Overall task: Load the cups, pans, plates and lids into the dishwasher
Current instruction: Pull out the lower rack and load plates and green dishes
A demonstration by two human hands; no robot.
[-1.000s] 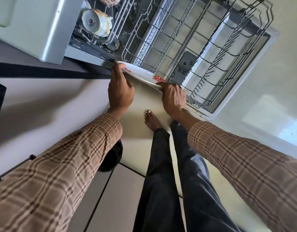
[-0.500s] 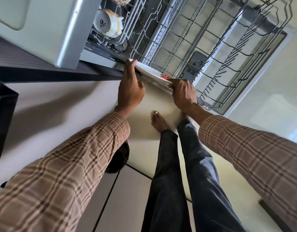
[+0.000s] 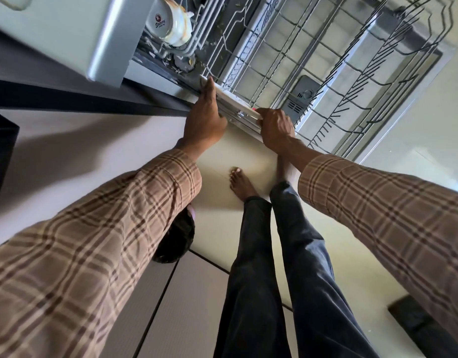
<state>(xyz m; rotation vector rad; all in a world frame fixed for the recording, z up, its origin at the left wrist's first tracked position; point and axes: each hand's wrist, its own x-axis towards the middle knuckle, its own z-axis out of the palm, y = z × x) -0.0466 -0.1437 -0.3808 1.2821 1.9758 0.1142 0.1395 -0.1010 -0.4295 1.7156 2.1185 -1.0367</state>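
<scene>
A white plate (image 3: 234, 105) is near the middle of the view, a little toward 12 o'clock. We see it almost edge-on, with a bit of red showing on it by the right hand. It sits right at the near edge of the pulled-out wire rack (image 3: 326, 73) of the dishwasher (image 3: 416, 81). I cannot tell if it touches the wires.

The left hand (image 3: 206, 120) grasps the plate's end at 10 o'clock, with one long finger lying along the rim. The right hand (image 3: 275, 127) grasps the other end at 4 o'clock, with its fingers bent over the edge. Both arms wear brown checked sleeves (image 3: 119, 228).

The rack is grey wire and spreads from 12 o'clock to 2 o'clock. Through the wires you can see the open door with a small grey soap box (image 3: 302, 99) in it. At 11 o'clock, a white cup (image 3: 168, 23) with small writing on it sits in another rack deeper inside.

A pale cupboard front (image 3: 54, 29) fills the corner at 10 o'clock, with a dark strip below it. The floor (image 3: 235, 156) is smooth and cream, with big tiles and thin dark lines between them. A bare foot (image 3: 242, 183) stands on it just under the hands, and two legs in dark trousers (image 3: 287, 267) run down to 6 o'clock. A dark mat (image 3: 414, 321) lies at 5 o'clock. Bright light falls on the floor at 3 o'clock.
</scene>
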